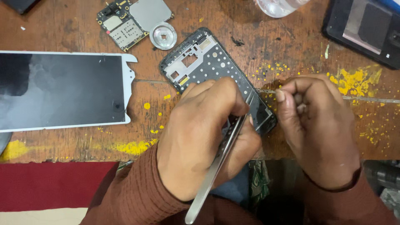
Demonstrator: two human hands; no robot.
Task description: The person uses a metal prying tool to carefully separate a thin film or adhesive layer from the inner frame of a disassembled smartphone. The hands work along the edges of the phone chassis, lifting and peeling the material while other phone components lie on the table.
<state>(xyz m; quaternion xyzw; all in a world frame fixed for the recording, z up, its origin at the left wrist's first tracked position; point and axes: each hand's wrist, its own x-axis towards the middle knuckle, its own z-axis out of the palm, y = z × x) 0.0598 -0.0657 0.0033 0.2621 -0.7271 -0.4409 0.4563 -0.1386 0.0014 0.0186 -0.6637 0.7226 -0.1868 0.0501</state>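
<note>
worn brown wood is making up the bench [66,141] you are working at, and it is carrying yellow paint splashes [354,80] toward its right side and along its near edge. your left hand [204,133] is resting over the lower part of a black phone frame [208,62], which is lying tilted near the middle of the bench with its lower end reaching toward the near edge. the fingers of that hand are curling closed around metal tweezers [218,162], whose tips are pointing up at the frame's lower right part while the blunt end is running back over your wrist. your right hand [316,125] is sitting just beside the frame's lower right corner, fingers bunching tightly together; you cannot tell whether anything is pinched between them.

a phone screen panel [62,89] with a white border is lying face up at the left edge of the bench. a green circuit board [125,23] is sitting at the far edge, and a small round metal disc [163,36] is lying just beside it, close to the frame's top corner. a dark phone back [366,29] is occupying the far right corner. a clear bottle base [279,6] is showing at the far edge. red cloth [54,185] is hanging below the bench's near edge on the left.
</note>
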